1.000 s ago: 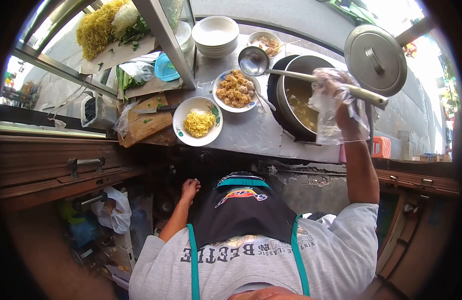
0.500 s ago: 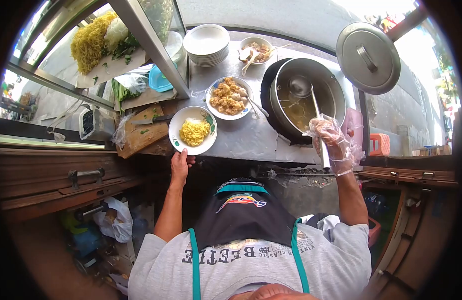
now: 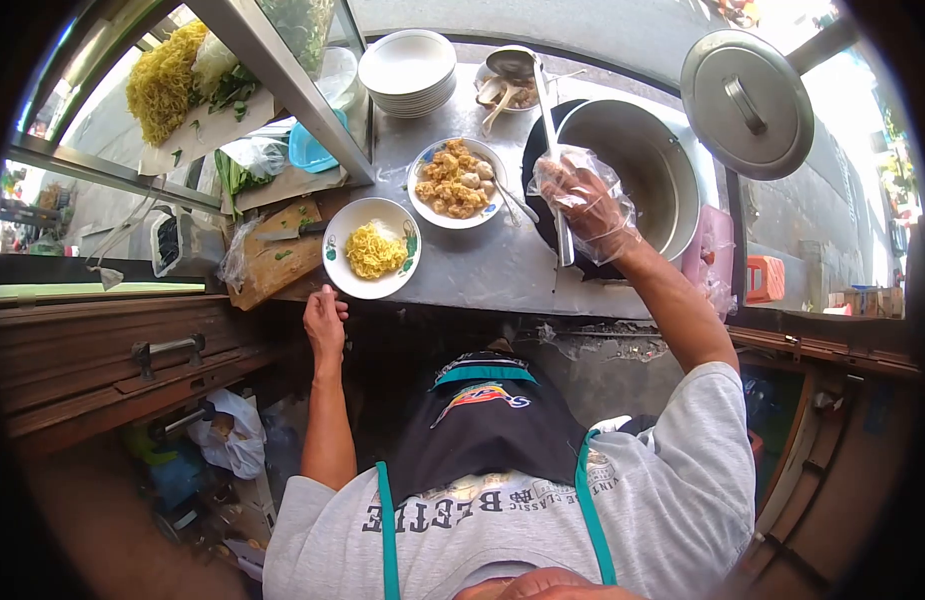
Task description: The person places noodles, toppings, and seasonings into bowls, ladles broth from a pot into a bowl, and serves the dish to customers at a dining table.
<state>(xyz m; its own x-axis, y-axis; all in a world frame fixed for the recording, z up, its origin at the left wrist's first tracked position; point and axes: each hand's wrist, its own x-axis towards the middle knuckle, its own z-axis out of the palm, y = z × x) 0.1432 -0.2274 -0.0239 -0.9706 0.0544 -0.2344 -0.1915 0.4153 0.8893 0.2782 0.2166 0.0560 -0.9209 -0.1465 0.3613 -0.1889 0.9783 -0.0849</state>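
My right hand (image 3: 587, 200), in a clear plastic glove, grips the handle of a metal ladle (image 3: 545, 105). The ladle's round head is over a small bowl (image 3: 523, 95) at the back, which holds brownish food and a light-coloured spoon. Behind my right forearm stands a large metal pot (image 3: 672, 165), partly hidden by hand and arm. My left hand (image 3: 325, 318) is just below the rim of a white bowl (image 3: 347, 225) of yellow noodles (image 3: 375, 250). Its fingers are loosely bent with nothing in them, and whether a fingertip touches the rim is unclear.
A bowl of chunky meat (image 3: 455, 180) with a spoon sits mid-counter. Stacked white bowls (image 3: 409, 65) stand behind it. A knife lies on the cutting board (image 3: 277, 265) at left, below a glass case (image 3: 302, 40) with noodles. A pot lid (image 3: 747, 105) is at right.
My right hand has lifted the ladle out of the pot and carried it left and back to the small bowl. My left hand has slipped down from the noodle bowl's rim.
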